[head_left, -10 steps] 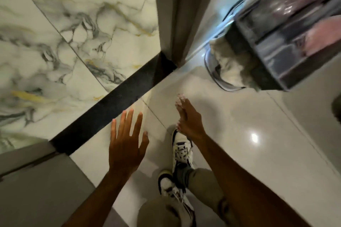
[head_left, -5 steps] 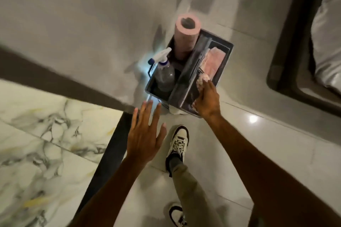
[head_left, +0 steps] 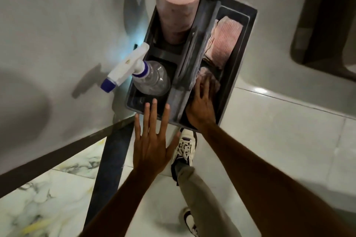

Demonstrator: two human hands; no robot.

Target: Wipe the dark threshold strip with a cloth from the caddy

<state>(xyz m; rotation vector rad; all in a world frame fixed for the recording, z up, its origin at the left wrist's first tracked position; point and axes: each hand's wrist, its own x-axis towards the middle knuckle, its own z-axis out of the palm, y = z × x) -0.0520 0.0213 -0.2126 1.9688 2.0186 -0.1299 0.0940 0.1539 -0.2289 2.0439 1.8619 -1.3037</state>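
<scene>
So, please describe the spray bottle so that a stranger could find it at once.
Find the dark caddy on the floor by the wall. In its near-left compartment stands the spray bottle: clear body, white trigger head, blue nozzle, unlike the pink roll behind it.

Dark grey caddy (head_left: pixel 238 75) sits on the pale floor by the wall, a long handle bar running down its middle. In its right-hand compartment lies a folded pink cloth (head_left: pixel 223 42), ribbed and flat, with a crumpled bit nearer me. The dark threshold strip (head_left: pixel 111 161) runs along the floor below the caddy, a narrow black band between marble tile and plain tile.
</scene>
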